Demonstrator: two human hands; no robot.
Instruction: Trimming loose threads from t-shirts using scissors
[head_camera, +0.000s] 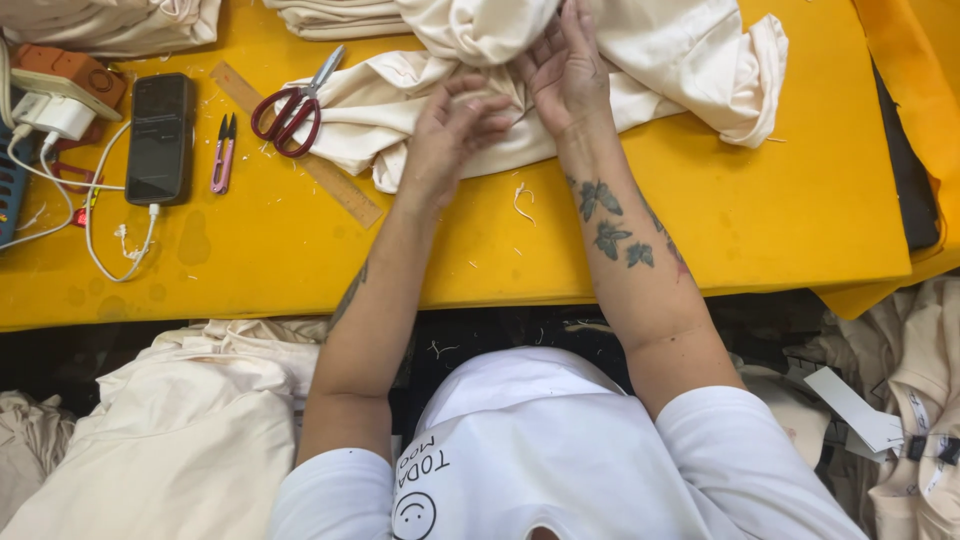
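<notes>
Both hands rest on a crumpled cream-coloured cotton garment (520, 90) that lies on the far part of the flat yellow padded surface (700, 230). The left hand (455, 135) is bent at the knuckles, and its grip is half closed, the fingertips (495, 105) pressing a fold of the cloth; I cannot tell if the fold is really pinched between thumb and fingers. The right hand (565, 70) lies just beside it, a little further from the body, with the fingers stretched and flat on the cloth, so its grip is wide and closes on nothing. The two hands almost touch each other at the middle of the garment. To the left of the left grip, a pair of red-handled steel scissors (295, 105) lies partly on the edge of the cloth and across a long flat wooden ruler (300, 145), which goes diagonally under the cloth border. Further left there is a small pink thread snipper (222, 155), then a black smartphone (160, 138) with a white charging cable (110, 250) plugged in its near end, and at the corner an orange power strip with a white charger (60, 95). Short white thread scraps (522, 200) lie on the surface near to the right forearm. Below the near edge of the surface, beside the person's left arm, a pile of folded cream-coloured cloth (180, 430) rests, well apart from both grips.
</notes>
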